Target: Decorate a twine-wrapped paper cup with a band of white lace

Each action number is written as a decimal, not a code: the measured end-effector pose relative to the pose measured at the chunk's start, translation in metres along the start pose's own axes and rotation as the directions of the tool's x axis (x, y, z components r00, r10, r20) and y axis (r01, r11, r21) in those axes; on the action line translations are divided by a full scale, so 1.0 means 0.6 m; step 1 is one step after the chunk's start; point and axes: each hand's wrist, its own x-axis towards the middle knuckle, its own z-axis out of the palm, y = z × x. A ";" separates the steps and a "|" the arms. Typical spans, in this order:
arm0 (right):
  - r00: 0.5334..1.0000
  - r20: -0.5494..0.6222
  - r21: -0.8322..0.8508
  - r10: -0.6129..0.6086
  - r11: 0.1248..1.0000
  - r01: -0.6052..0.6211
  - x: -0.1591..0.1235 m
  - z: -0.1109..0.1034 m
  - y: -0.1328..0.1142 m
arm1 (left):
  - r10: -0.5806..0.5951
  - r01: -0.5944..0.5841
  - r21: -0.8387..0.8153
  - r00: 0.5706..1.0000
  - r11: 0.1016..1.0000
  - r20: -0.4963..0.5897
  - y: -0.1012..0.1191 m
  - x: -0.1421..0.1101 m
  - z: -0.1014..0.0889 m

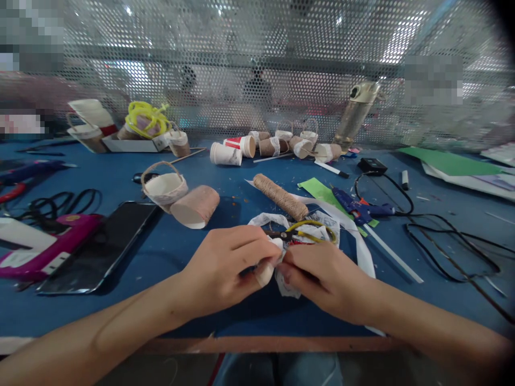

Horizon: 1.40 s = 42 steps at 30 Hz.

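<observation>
Front and centre on the blue tabletop (233, 195), just in from the front edge, white material (287, 287) is being worked. The left hand (229, 262) has its fingers curled in, pinching a small pale piece of it; the right hand (332, 279), bunched just beside, grips the crumpled part. Right behind lie yellow-handled scissors (284, 235), then a twine roll (280, 197). Towards the right edge, a blue glue gun (358, 209) rests by light green paper (317, 190). Left of centre, a handled basket (164, 187) touches a brown-wrapped cup (197, 206) on its side. Nearer the left edge, a magenta tool (52, 246) overlaps a dark phone (104, 244); its labels are too small to read. Along the back, red-and-white cups (245, 145) and printed white cups (225, 155) lie tipped, lettering too blurred to make out.
</observation>
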 end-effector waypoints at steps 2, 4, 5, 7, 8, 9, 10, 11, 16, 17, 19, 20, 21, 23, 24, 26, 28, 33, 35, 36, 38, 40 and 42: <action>1.000 -0.012 0.048 0.008 0.999 -0.007 -0.001 -0.002 0.001 | -0.027 0.027 -0.012 1.000 1.000 -0.009 -0.001 0.002 -0.004; 0.997 -0.063 0.024 0.049 0.999 -0.047 -0.003 -0.009 0.006 | -0.047 0.047 -0.045 0.999 0.998 -0.003 -0.004 0.002 -0.008; 0.994 -0.092 -0.029 0.065 0.997 -0.068 -0.003 -0.013 0.009 | -0.058 0.058 -0.067 0.998 0.996 0.008 -0.005 0.002 -0.009; 0.988 -0.128 -0.198 0.091 0.973 -0.115 -0.004 -0.022 0.017 | -0.091 0.093 -0.109 0.996 0.990 0.026 -0.006 0.000 -0.011; 0.985 -0.128 -0.295 0.112 0.944 -0.145 -0.003 -0.026 0.021 | -0.108 0.112 -0.122 0.994 0.986 0.034 -0.007 -0.001 -0.011; 0.983 -0.117 -0.385 0.140 0.906 -0.175 -0.003 -0.029 0.024 | -0.123 0.128 -0.127 0.991 0.984 0.043 -0.007 -0.001 -0.011; 0.980 -0.096 -0.459 0.174 0.866 -0.199 -0.003 -0.031 0.027 | -0.133 0.139 -0.126 0.990 0.982 0.049 -0.007 -0.001 -0.011; 0.975 -0.068 -0.511 0.210 0.832 -0.215 -0.003 -0.032 0.029 | -0.136 0.141 -0.123 0.989 0.982 0.048 -0.007 -0.001 -0.011; 0.963 0.038 -0.523 0.266 0.827 -0.207 -0.007 -0.034 0.030 | -0.121 0.124 -0.101 0.992 0.987 0.037 -0.007 0.002 -0.015; 0.961 0.037 -0.508 0.274 0.833 -0.218 -0.008 -0.035 0.029 | -0.127 0.130 -0.094 0.991 0.987 0.031 -0.007 0.002 -0.016; 0.949 0.025 -0.473 0.316 0.840 -0.267 -0.008 -0.039 0.030 | -0.146 0.147 -0.076 0.989 0.986 0.019 -0.008 0.003 -0.020; 0.939 0.019 -0.454 0.343 0.840 -0.298 -0.007 -0.041 0.031 | -0.153 0.154 -0.066 0.988 0.986 0.016 -0.009 0.004 -0.022; 0.930 0.014 -0.439 0.367 0.838 -0.324 -0.007 -0.042 0.033 | -0.156 0.157 -0.054 0.988 0.986 0.016 -0.010 0.004 -0.024; 0.922 0.005 -0.423 0.386 0.836 -0.348 -0.007 -0.043 0.036 | -0.152 0.152 -0.034 0.988 0.988 0.011 -0.012 0.004 -0.027; 0.924 -0.003 -0.422 0.381 0.838 -0.347 -0.008 -0.043 0.037 | -0.151 0.151 -0.025 0.989 0.988 0.006 -0.013 0.004 -0.028; 0.926 -0.029 -0.427 0.375 0.834 -0.351 -0.009 -0.044 0.038 | -0.151 0.151 -0.013 0.988 0.988 -0.009 -0.015 0.004 -0.029; 0.924 -0.075 -0.428 0.375 0.825 -0.369 -0.011 -0.045 0.038 | -0.150 0.150 -0.011 0.988 0.989 -0.032 -0.015 0.005 -0.030; 0.907 -0.260 -0.365 0.332 0.836 -0.410 -0.011 -0.055 0.038 | -0.165 0.164 -0.031 0.985 0.986 -0.048 -0.010 0.007 -0.034; 0.884 -0.319 -0.279 0.342 0.858 -0.432 -0.010 -0.059 0.039 | -0.180 0.179 -0.026 0.983 0.983 -0.043 -0.008 0.007 -0.035; 0.873 -0.345 -0.225 0.346 0.872 -0.434 -0.010 -0.060 0.039 | -0.185 0.184 -0.024 0.982 0.983 -0.045 -0.008 0.007 -0.035; 0.856 -0.381 -0.109 0.349 0.903 -0.416 -0.009 -0.061 0.038 | -0.190 0.189 -0.028 0.980 0.982 -0.049 -0.008 0.008 -0.034; 0.851 -0.390 0.029 0.352 0.928 -0.371 -0.008 -0.059 0.035 | -0.191 0.189 -0.037 0.980 0.981 -0.049 -0.009 0.008 -0.034; 0.848 -0.358 0.221 0.390 0.918 -0.329 -0.006 -0.054 0.031 | -0.194 0.192 -0.038 0.980 0.981 -0.047 -0.009 0.008 -0.034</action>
